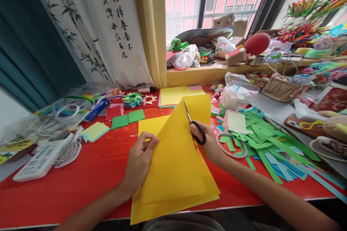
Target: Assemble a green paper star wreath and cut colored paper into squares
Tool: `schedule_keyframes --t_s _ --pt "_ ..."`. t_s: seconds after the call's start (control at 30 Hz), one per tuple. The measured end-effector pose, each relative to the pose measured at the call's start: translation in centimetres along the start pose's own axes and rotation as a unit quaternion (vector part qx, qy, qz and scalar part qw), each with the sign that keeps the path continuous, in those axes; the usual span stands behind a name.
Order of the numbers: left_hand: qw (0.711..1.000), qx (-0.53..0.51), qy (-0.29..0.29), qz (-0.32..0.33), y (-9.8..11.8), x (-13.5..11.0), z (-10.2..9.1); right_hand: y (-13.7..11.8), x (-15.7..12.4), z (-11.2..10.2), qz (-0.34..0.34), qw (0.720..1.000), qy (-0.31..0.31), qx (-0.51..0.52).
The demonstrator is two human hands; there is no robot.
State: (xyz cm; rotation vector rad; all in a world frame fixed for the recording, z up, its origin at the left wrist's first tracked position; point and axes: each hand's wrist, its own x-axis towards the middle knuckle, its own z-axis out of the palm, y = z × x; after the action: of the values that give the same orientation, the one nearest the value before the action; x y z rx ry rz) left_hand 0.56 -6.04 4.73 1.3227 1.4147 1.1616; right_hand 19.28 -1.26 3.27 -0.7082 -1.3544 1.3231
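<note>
A large folded sheet of yellow paper [173, 166] lies tilted over the red table [89, 173] in front of me. My left hand [141, 158] is closed on the sheet's left edge, pinching it between thumb and fingers. My right hand [207, 142] grips black-handled scissors [193, 124], fingers through the loops. The blades point up and away, lying against the upper right fold of the yellow sheet. A second yellow sheet [151, 124] shows flat behind the held one.
Green and blue paper strips [268, 148] pile up on the right, with a tape ring [231, 144]. Coloured paper squares [127, 117], a remote [40, 160] and plastic bags sit left. A stack of yellow paper [173, 95] and a basket [282, 88] stand by the cluttered windowsill.
</note>
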Motion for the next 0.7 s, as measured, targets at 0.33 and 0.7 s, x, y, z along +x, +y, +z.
schedule_keyframes --t_s 0.33,0.7 --pt "1.0 -0.007 -0.011 -0.008 0.1 -0.18 0.02 -0.1 0.05 -0.09 -0.004 1.0 0.008 0.002" --pt "1.0 -0.015 -0.018 -0.008 -0.18 -0.34 0.09 -0.42 0.15 -0.08 -0.021 1.0 0.013 -0.015"
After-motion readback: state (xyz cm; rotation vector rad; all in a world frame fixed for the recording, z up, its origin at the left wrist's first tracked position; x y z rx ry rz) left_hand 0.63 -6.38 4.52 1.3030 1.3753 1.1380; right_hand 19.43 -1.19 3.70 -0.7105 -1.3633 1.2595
